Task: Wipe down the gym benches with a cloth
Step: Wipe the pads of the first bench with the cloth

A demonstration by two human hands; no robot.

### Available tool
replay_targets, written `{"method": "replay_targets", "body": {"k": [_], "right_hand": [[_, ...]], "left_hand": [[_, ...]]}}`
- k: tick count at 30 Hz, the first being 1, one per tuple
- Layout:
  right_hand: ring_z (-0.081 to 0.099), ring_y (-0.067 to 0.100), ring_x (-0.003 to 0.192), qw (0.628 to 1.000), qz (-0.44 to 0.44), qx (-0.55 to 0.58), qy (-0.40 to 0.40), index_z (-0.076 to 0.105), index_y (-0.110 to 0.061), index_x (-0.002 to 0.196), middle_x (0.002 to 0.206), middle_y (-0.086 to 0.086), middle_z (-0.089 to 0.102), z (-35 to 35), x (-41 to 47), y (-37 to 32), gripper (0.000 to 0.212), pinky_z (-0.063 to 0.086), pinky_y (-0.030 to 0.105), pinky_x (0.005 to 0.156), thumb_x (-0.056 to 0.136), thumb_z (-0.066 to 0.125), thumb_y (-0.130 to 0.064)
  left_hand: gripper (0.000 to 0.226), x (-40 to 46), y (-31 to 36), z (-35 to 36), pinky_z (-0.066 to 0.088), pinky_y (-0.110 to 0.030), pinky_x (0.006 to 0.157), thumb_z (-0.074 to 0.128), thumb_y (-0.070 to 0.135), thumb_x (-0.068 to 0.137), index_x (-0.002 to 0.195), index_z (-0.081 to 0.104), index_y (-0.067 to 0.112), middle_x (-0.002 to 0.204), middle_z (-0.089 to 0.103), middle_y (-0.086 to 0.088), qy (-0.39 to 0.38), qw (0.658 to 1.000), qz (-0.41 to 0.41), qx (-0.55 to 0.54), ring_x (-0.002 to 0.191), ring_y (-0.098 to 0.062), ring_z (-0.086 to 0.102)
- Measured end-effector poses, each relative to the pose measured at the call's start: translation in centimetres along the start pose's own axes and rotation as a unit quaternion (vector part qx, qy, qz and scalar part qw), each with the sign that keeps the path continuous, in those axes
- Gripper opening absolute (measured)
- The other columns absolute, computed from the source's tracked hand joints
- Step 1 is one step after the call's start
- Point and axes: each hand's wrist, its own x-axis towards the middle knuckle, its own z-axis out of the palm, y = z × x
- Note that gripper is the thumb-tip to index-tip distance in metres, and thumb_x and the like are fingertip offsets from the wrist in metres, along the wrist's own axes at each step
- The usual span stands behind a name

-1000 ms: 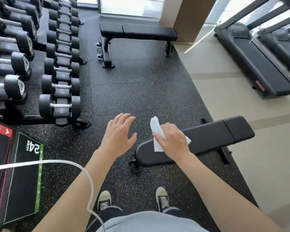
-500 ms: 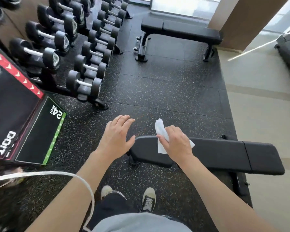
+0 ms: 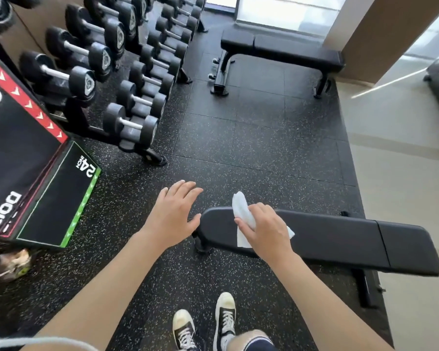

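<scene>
Pinching a white cloth (image 3: 241,219) between curled fingers and thumb, the right hand (image 3: 266,230) has its grip closed round the crumpled middle of the cloth and holds it over the near bench (image 3: 340,239), close to that bench's left end; whether the cloth presses on the pad or hangs just above it cannot be told. One loose end of the cloth sticks up and away from the grip toward the far side of the room, another corner peeks out to the right under the knuckles, and a flat flap hangs below the thumb against the black pad. The bench under the grip runs with its long axis left to right, its rounded narrow end pointing left past the grip and its shorter seat section lying well to the right. The left hand (image 3: 173,216) hovers just left of the grip, fingers straight and spread, palm down, holding nothing, its thumb near the bench's left end, though contact there cannot be told. Below the grip, two black and white sneakers (image 3: 205,325) stand on the speckled black rubber floor (image 3: 238,148). Well beyond the grip a second bench (image 3: 284,50) stands, also lying left to right. Far left of the grip is a rack of dumbbells (image 3: 127,72), and nearer on that side a black plyo box (image 3: 31,178) marked 24.
</scene>
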Motion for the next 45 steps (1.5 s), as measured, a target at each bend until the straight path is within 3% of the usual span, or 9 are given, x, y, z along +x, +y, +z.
{"method": "replay_targets", "body": {"k": [4, 10, 15, 19, 28, 32, 36, 40, 45], "right_hand": [[0.049, 0.007, 0.081, 0.999, 0.022, 0.037, 0.005, 0.059, -0.023, 0.113, 0.092, -0.014, 0.061, 3.3, 0.2, 1.0, 0.035, 0.036, 0.025, 0.068, 0.094, 0.064, -0.052], [0.053, 0.004, 0.09, 0.998, 0.008, 0.064, 0.005, 0.058, -0.026, 0.118, 0.098, -0.015, 0.065, 11.6, 1.6, 4.7, 0.038, 0.038, 0.021, 0.073, 0.092, 0.067, -0.051], [0.053, 0.003, 0.095, 0.998, -0.011, 0.05, 0.021, 0.064, -0.025, 0.114, 0.101, -0.015, 0.067, 19.2, 2.6, 9.3, 0.035, 0.038, 0.02, 0.074, 0.092, 0.069, -0.051], [0.058, 0.013, 0.086, 0.998, -0.027, 0.038, 0.047, 0.066, -0.025, 0.104, 0.087, -0.011, 0.064, 25.0, 3.3, 12.3, 0.032, 0.048, 0.03, 0.068, 0.09, 0.063, -0.054], [0.056, 0.015, 0.071, 0.996, -0.056, -0.003, 0.065, 0.075, -0.028, 0.092, 0.073, -0.009, 0.053, 35.3, 4.3, 15.5, 0.028, 0.044, 0.029, 0.058, 0.083, 0.08, -0.054], [0.06, 0.015, 0.074, 0.994, -0.089, -0.007, 0.065, 0.077, -0.026, 0.093, 0.078, -0.011, 0.061, 38.1, 3.5, 14.9, 0.03, 0.046, 0.027, 0.061, 0.082, 0.08, -0.054], [0.051, 0.015, 0.07, 0.984, -0.179, -0.008, 0.025, 0.072, -0.024, 0.087, 0.074, -0.01, 0.052, 40.9, 2.0, 13.6, 0.035, 0.047, 0.032, 0.061, 0.09, 0.067, -0.059], [0.042, 0.015, 0.067, 0.969, -0.246, -0.025, -0.01, 0.062, -0.023, 0.08, 0.072, -0.009, 0.044, 43.9, 0.3, 12.6, 0.039, 0.039, 0.031, 0.058, 0.094, 0.062, -0.059], [0.041, 0.018, 0.067, 0.967, -0.253, -0.027, 0.011, 0.058, -0.022, 0.078, 0.072, -0.007, 0.043, 46.8, 2.1, 12.9, 0.036, 0.042, 0.036, 0.057, 0.097, 0.062, -0.052]], "left_hand": [[0.065, 0.1, -0.9, 3.6, 0.034, -0.053, 0.12, 0.066, 0.041, 0.096, 0.154, 0.047, 0.02, 0.159, 0.044, -0.001, 0.015, 0.999, -0.032, -0.03, 0.153, -0.025, 0.033], [0.064, 0.7, -3.2, 12.4, 0.034, -0.05, 0.122, 0.069, 0.04, 0.094, 0.152, 0.049, 0.02, 0.159, 0.045, 0.001, 0.064, 0.989, -0.099, -0.085, 0.153, -0.022, 0.033], [0.064, 2.8, -4.5, 21.9, 0.033, -0.049, 0.124, 0.069, 0.04, 0.094, 0.153, 0.049, 0.021, 0.159, 0.044, 0.003, 0.066, 0.986, -0.115, -0.102, 0.154, -0.021, 0.031], [0.065, 4.7, -6.3, 29.6, 0.031, -0.049, 0.125, 0.068, 0.04, 0.094, 0.153, 0.048, 0.023, 0.16, 0.042, 0.006, 0.074, 0.983, -0.118, -0.123, 0.155, -0.018, 0.029], [0.059, 7.1, -11.8, 44.2, 0.032, -0.046, 0.125, 0.067, 0.042, 0.094, 0.149, 0.053, 0.024, 0.155, 0.048, 0.01, 0.112, 0.977, -0.106, -0.146, 0.151, -0.014, 0.034], [0.05, 6.8, -13.9, 47.7, 0.039, -0.048, 0.12, 0.067, 0.036, 0.095, 0.142, 0.061, 0.019, 0.145, 0.057, 0.008, 0.138, 0.975, -0.075, -0.157, 0.143, -0.016, 0.045], [0.05, 6.8, -15.7, 49.4, 0.041, -0.045, 0.119, 0.054, 0.042, 0.095, 0.138, 0.063, 0.018, 0.139, 0.062, 0.009, 0.152, 0.976, -0.053, -0.15, 0.137, -0.013, 0.051], [0.043, 6.9, -17.4, 49.8, 0.042, -0.047, 0.116, 0.062, 0.032, 0.097, 0.137, 0.065, 0.018, 0.134, 0.066, 0.008, 0.146, 0.977, -0.047, -0.15, 0.134, -0.014, 0.054], [0.039, 7.3, -18.0, 50.8, 0.046, -0.045, 0.111, 0.056, 0.035, 0.096, 0.13, 0.069, 0.019, 0.125, 0.068, 0.012, 0.14, 0.976, -0.051, -0.159, 0.125, -0.011, 0.058]]}}
